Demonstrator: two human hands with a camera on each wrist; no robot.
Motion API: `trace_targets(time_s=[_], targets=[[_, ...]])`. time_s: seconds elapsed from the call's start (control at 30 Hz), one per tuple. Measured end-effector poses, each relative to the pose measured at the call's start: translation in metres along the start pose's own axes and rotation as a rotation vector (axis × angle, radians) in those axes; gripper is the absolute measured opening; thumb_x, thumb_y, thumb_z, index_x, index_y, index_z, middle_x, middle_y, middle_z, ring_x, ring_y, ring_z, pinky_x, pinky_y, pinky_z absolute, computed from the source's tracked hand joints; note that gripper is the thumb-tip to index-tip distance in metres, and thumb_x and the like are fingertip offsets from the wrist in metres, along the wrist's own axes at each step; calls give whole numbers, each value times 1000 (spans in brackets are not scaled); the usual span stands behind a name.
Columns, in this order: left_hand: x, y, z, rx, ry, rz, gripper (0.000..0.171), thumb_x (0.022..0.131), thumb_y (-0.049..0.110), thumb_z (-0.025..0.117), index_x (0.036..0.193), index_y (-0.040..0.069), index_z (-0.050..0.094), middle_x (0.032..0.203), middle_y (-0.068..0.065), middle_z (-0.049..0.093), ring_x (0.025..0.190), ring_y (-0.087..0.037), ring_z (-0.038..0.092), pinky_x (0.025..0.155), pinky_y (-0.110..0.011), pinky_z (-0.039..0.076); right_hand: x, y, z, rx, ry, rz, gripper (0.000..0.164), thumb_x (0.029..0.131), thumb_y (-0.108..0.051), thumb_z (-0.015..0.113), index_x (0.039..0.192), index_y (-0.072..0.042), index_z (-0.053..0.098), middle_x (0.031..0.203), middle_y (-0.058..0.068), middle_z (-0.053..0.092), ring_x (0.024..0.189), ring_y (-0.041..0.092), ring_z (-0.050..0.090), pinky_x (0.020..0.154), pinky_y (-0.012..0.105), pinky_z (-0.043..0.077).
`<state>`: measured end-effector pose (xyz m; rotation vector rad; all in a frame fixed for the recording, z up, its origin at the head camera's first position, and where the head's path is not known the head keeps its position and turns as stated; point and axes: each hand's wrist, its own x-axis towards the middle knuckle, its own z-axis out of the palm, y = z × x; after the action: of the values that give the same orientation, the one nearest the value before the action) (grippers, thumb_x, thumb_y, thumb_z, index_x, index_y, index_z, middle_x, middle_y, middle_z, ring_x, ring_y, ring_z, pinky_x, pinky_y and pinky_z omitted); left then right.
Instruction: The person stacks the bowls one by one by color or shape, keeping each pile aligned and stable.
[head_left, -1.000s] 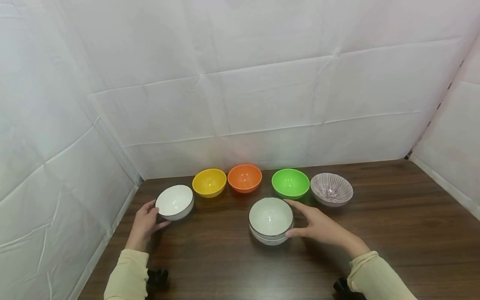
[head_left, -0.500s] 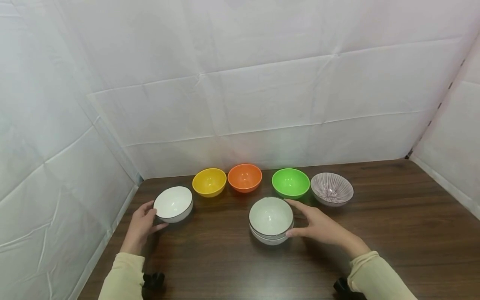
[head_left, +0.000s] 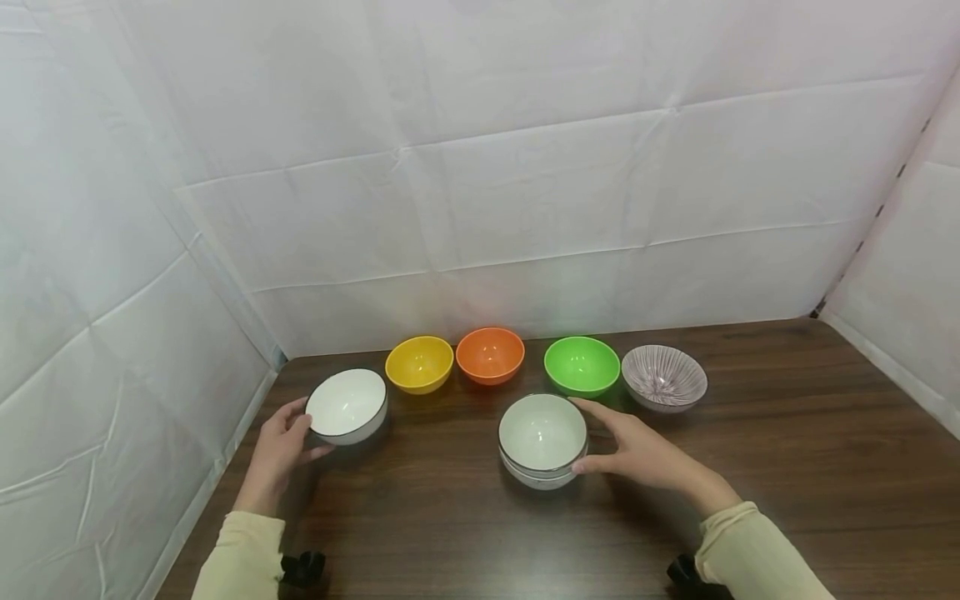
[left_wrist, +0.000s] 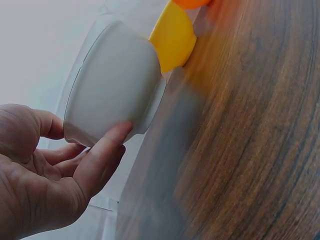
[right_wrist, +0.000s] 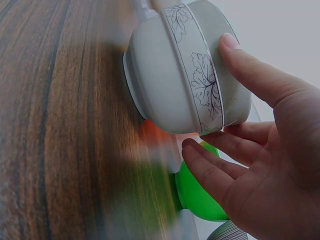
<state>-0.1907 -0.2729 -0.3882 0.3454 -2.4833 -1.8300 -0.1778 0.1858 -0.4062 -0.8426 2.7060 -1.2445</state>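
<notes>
- Guard against possible tipping of white bowl [head_left: 347, 405], at left: one-sided pinch between thumb and fingers of left hand [head_left: 277, 450].
- Guard against possible sliding of stack [head_left: 543, 437], at centre: uneven grip by right hand [head_left: 645, 450], thumb and fingers spread.
- Read both openings as upward; round, no long axis.

Pale yellow sleeves [head_left: 240, 558], bare hands [head_left: 276, 452], black wrist pieces [head_left: 303, 570]

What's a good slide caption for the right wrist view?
A person's fingers hold nested, round, pale bowls, one leaf-banded, near a bright-green round bowl.
</notes>
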Motion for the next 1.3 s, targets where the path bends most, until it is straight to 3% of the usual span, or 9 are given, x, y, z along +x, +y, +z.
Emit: trace_targets(time_s=[1.3], targets=[[-16, 20, 7, 4, -61, 94, 48, 101, 9, 32, 144, -11, 26, 137, -37, 41, 120, -40, 48, 69, -23, 62, 1, 0, 0, 8, -3, -11, 92, 75, -49, 74, 143, 1, 37, 140, 22, 50, 126, 36, 48, 104, 62, 39]])
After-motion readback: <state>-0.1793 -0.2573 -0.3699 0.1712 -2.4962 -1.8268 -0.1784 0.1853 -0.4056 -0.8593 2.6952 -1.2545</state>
